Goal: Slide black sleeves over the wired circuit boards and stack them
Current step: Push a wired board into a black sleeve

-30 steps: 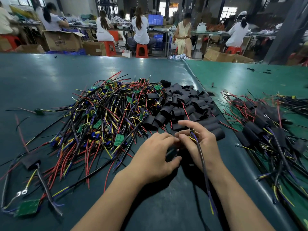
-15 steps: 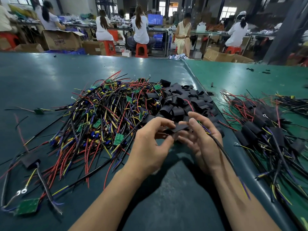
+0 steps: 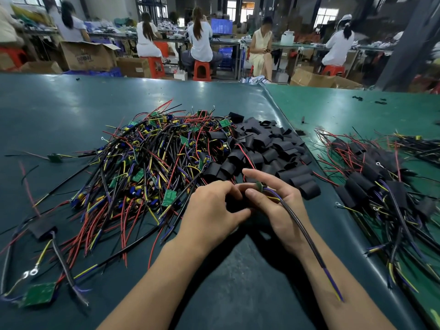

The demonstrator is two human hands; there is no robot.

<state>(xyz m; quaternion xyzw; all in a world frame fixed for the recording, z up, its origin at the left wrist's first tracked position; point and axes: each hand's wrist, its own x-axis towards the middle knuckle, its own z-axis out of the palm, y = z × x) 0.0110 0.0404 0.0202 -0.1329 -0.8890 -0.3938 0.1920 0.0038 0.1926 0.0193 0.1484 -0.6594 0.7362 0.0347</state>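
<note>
My left hand (image 3: 212, 210) and my right hand (image 3: 276, 201) meet over the dark green table (image 3: 71, 110), just in front of the heap of black sleeves (image 3: 269, 148). The right hand pinches a small green wired circuit board (image 3: 259, 186); its black cable (image 3: 307, 239) trails back over my right forearm. The left hand grips a black sleeve (image 3: 234, 202) at the board's end, mostly hidden by the fingers. A big tangle of unsleeved wired boards (image 3: 147, 167) lies to the left. Sleeved boards are piled at the right (image 3: 371, 184).
A loose green board with wires (image 3: 40, 294) and one sleeved board (image 3: 42, 228) lie at the near left. A seam (image 3: 292, 129) divides the dark mat from a lighter green surface on the right. Several people sit at benches beyond the table's far edge.
Both hands have dropped slightly toward me. The flat sleeve held up between the fingertips is now tucked under the left fingers, and the board's green end shows in the right hand.
</note>
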